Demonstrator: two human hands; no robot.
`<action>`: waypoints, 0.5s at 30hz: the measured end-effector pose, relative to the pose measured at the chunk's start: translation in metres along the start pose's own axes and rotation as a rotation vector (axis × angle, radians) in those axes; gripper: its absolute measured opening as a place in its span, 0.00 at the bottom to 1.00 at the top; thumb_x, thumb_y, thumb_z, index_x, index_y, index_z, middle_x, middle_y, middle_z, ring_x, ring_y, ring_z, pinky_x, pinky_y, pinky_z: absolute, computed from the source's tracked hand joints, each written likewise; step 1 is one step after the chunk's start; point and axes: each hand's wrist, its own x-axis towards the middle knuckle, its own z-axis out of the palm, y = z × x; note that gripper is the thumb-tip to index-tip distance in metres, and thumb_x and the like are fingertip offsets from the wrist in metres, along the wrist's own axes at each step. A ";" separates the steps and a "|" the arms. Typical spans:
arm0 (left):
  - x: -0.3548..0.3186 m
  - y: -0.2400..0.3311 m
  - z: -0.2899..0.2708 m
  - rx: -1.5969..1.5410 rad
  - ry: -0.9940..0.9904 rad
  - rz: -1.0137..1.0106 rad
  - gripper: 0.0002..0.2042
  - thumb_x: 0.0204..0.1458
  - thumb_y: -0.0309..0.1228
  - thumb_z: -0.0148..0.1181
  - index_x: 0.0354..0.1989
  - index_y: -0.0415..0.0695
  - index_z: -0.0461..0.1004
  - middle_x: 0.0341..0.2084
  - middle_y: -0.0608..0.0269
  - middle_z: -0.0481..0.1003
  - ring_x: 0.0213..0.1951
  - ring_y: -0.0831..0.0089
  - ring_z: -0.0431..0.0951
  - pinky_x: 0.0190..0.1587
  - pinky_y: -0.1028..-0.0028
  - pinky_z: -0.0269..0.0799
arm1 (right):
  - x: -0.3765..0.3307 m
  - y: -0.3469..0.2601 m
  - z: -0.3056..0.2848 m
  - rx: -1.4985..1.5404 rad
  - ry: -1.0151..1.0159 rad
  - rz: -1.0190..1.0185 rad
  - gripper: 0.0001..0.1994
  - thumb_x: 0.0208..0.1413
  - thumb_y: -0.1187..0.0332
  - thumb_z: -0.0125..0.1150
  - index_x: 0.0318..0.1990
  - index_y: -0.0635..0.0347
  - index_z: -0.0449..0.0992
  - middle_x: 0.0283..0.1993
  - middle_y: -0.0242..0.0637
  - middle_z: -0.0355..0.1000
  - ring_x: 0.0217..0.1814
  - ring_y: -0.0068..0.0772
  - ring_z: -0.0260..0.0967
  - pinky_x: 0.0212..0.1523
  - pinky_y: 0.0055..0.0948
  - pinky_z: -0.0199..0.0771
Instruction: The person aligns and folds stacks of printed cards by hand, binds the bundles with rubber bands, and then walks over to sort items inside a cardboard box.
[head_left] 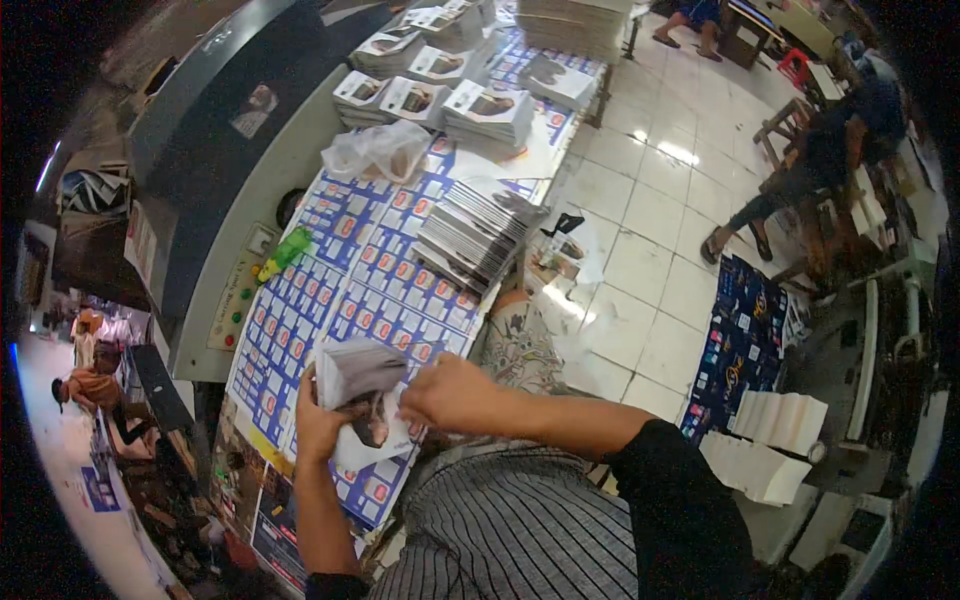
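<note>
My left hand [318,428] grips a booklet [352,372] at its left side, over the near part of the worktable. The booklet is spread partway, its white pages raised and its picture cover [378,440] lying toward me. My right hand [455,396] is closed, with curled fingers at the booklet's right edge; the exact pinch is hidden. Beyond the hands, a row of booklets [470,232] lies with its edges showing in dark and white stripes. More booklet stacks [490,115] stand at the table's far end.
Blue-and-white printed sheets [310,310] cover the table. A crumpled plastic bag [372,150] and a green bottle [288,252] lie along its left side, beside a large machine with buttons [228,300]. A person [850,140] bends at the right, past the tiled floor [650,210].
</note>
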 end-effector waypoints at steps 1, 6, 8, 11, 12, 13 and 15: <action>0.003 -0.003 0.003 0.009 -0.022 -0.006 0.48 0.24 0.17 0.74 0.62 0.38 0.57 0.52 0.55 0.70 0.51 0.63 0.73 0.55 0.65 0.70 | -0.009 0.007 -0.001 -0.104 0.017 0.095 0.16 0.57 0.50 0.54 0.26 0.50 0.75 0.27 0.29 0.70 0.34 0.33 0.70 0.36 0.37 0.63; 0.008 -0.018 0.009 -0.169 -0.373 -0.016 0.38 0.32 0.21 0.71 0.58 0.39 0.62 0.47 0.57 0.73 0.48 0.64 0.75 0.53 0.65 0.71 | -0.034 0.047 -0.020 0.221 -0.089 0.746 0.26 0.65 0.47 0.39 0.55 0.59 0.70 0.51 0.45 0.73 0.53 0.48 0.70 0.54 0.40 0.66; 0.008 -0.034 0.017 -0.204 -0.421 -0.011 0.37 0.34 0.22 0.70 0.58 0.39 0.62 0.47 0.57 0.73 0.48 0.64 0.75 0.53 0.65 0.71 | -0.056 0.067 -0.012 0.444 -0.014 0.718 0.30 0.67 0.46 0.30 0.64 0.60 0.62 0.62 0.50 0.64 0.63 0.52 0.62 0.63 0.37 0.60; 0.015 -0.058 0.023 -0.254 -0.372 -0.027 0.35 0.37 0.23 0.68 0.59 0.39 0.61 0.47 0.57 0.73 0.48 0.64 0.75 0.52 0.65 0.71 | -0.066 0.073 0.039 1.098 0.088 0.751 0.33 0.68 0.47 0.25 0.62 0.69 0.62 0.63 0.50 0.63 0.64 0.47 0.62 0.65 0.36 0.58; 0.017 -0.064 0.017 -0.255 -0.341 -0.029 0.34 0.38 0.23 0.67 0.59 0.39 0.61 0.47 0.57 0.73 0.47 0.64 0.75 0.52 0.65 0.71 | -0.067 0.069 0.039 1.110 0.095 0.765 0.33 0.68 0.47 0.25 0.62 0.69 0.62 0.63 0.50 0.63 0.64 0.47 0.62 0.65 0.36 0.58; 0.028 -0.067 0.021 -0.246 -0.349 -0.039 0.34 0.39 0.23 0.66 0.59 0.38 0.61 0.47 0.57 0.73 0.47 0.64 0.75 0.52 0.65 0.71 | -0.074 0.065 0.028 1.143 -0.156 0.735 0.33 0.68 0.47 0.24 0.62 0.69 0.62 0.64 0.50 0.62 0.66 0.45 0.59 0.66 0.35 0.55; 0.044 -0.068 0.020 -0.200 -0.369 -0.047 0.32 0.42 0.24 0.65 0.59 0.38 0.61 0.47 0.57 0.73 0.47 0.63 0.75 0.52 0.65 0.71 | -0.100 0.062 0.029 1.566 -0.401 0.665 0.27 0.68 0.49 0.34 0.62 0.62 0.63 0.64 0.47 0.61 0.67 0.42 0.57 0.67 0.35 0.53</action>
